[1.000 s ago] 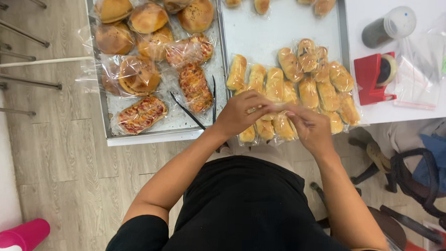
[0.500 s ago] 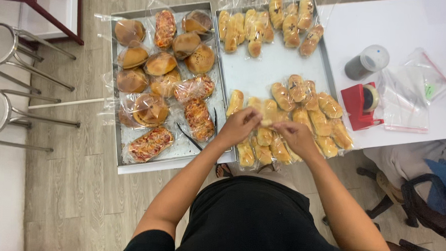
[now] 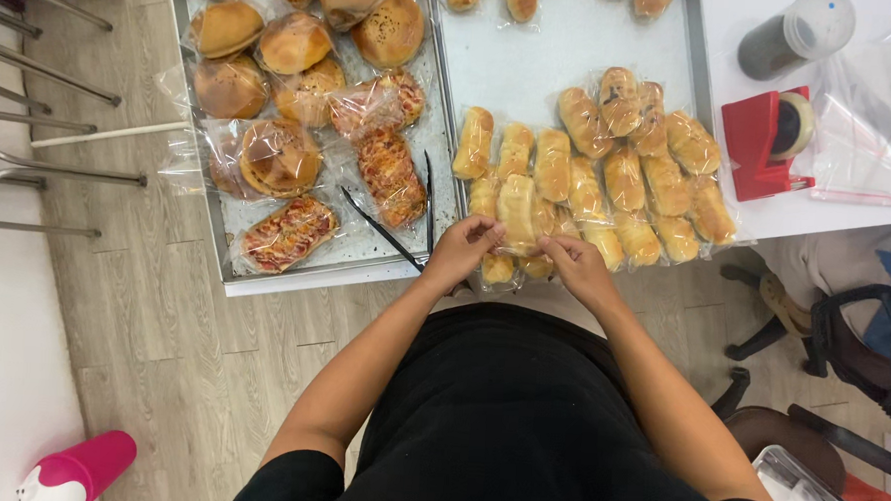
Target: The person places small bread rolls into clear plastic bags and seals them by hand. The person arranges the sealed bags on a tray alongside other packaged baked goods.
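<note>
Wood-look plank floor, white table edge, two metal baking trays side by side on it. Person in black top stands at the near edge of the right-hand tray [image 3: 575, 46]. Both hands meet over one long golden bread roll in a clear plastic bag [image 3: 518, 212], which sits at the near end of that tray, on top of the front row of similar rolls. Left hand [image 3: 463, 249] has fingers pinched together on the bag's near-left end; right hand [image 3: 575, 266] has fingers closed on the bag's near-right end. Both clamped on plastic, not on the bread as far as shows.

Roll looks light and soft, would squash if squeezed; film is thin, slick, crinkly. Best hold is the loose bag end, or a gentle cradle under the roll.

Around it: cluster of bagged long rolls [image 3: 629, 168] touching each other, packed tight just beyond and right of the hands, so lifting one may drag neighbours. Black tongs [image 3: 396, 228] lie on the left-hand tray [image 3: 294, 269] near its inner edge, just beside the left hand. That tray also holds bagged round buns [image 3: 274, 43] and flat topped pastries in bags [image 3: 288, 232]. Right of the trays: red tape dispenser [image 3: 761, 144], dark jar with clear lid [image 3: 790, 35], stack of clear empty bags [image 3: 861, 138]. Pink bottle [image 3: 75, 470] on floor, metal chair legs [image 3: 38, 173] at left, well apart.
</note>
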